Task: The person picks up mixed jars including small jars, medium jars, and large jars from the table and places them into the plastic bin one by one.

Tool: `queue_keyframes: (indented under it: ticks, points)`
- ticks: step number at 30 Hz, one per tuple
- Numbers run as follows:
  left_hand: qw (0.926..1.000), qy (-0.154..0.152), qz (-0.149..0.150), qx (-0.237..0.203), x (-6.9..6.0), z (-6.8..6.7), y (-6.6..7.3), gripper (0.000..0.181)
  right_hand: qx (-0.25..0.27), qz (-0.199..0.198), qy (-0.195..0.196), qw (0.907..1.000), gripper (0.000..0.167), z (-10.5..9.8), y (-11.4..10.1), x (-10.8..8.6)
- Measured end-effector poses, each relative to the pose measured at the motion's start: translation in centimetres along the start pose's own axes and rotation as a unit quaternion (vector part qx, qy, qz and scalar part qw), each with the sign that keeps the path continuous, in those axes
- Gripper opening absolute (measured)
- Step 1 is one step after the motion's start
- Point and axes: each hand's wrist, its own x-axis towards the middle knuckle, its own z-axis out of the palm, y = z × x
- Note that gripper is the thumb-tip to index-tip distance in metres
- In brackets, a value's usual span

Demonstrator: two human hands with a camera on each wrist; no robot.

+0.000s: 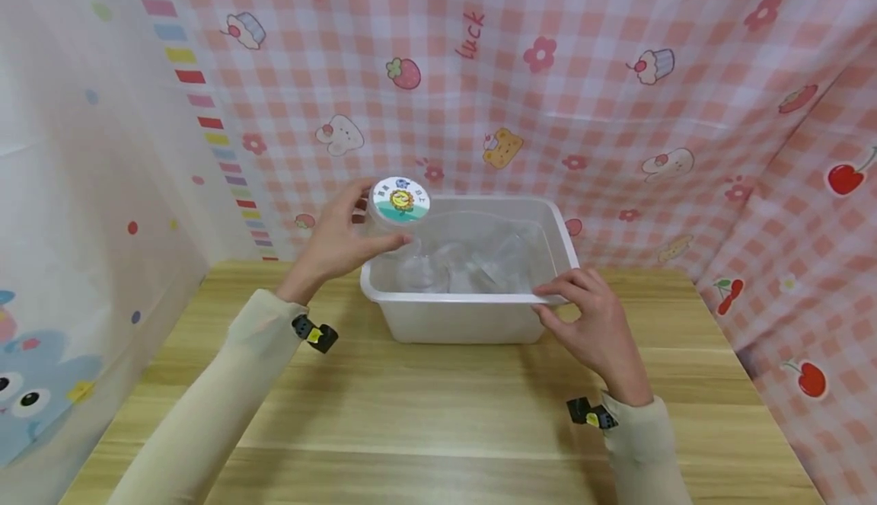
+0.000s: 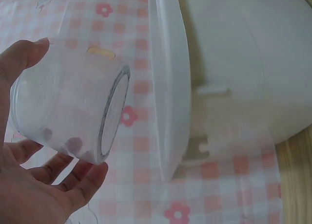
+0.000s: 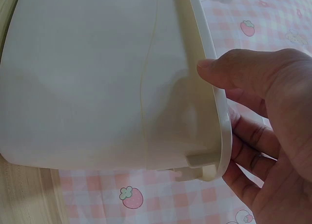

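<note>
My left hand (image 1: 342, 234) grips a clear round jar (image 2: 78, 100) above the left side of a white plastic tub (image 1: 459, 321). The jar's lid (image 1: 400, 200) is white and green with a yellow cartoon sun on it. In the left wrist view the thumb lies on one side of the jar and the fingers on the other. At the tub's front right corner, my right hand (image 1: 592, 322) pinches the rim (image 3: 222, 104), thumb on the outer face and fingers over the edge. Clear containers (image 1: 479, 265) lie inside the tub; their exact shapes are hard to make out.
The tub stands on a wood-grain table (image 1: 438, 421), near its back edge. A pink checked cloth (image 1: 438, 101) hangs behind and to the right, and a white patterned cloth (image 1: 103, 185) hangs at the left.
</note>
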Motion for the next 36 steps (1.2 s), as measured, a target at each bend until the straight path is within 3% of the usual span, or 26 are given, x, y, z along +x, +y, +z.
queue_keyframes:
  ticks: [9,17,24,30,33,36]
  points:
    - [0.9972,-0.031,0.052,0.044,0.8,1.3,1.5,0.089,0.003,0.006,-0.002,1.0,0.02,0.0,-0.1,0.1]
    - [0.9945,-0.066,0.037,0.072,1.6,2.1,2.8,0.096,0.005,-0.007,0.007,0.9999,0.021,0.0,-0.1,0.0]
    - [0.9913,-0.097,0.044,0.077,2.4,3.5,3.6,0.097,0.006,-0.001,0.001,1.0,0.02,0.0,0.0,-0.1]
    - [0.9861,-0.135,0.057,0.079,3.3,4.8,3.8,0.092,0.007,-0.005,0.007,0.9999,0.02,0.0,0.0,0.0]
    - [0.983,-0.159,0.047,0.078,3.4,5.0,3.8,0.093,0.008,-0.004,0.007,0.9999,0.02,0.0,0.0,0.0]
    - [0.9827,-0.163,0.036,0.079,3.2,4.8,3.7,0.092,0.01,-0.006,0.008,0.9999,0.02,-0.1,-0.1,0.1]
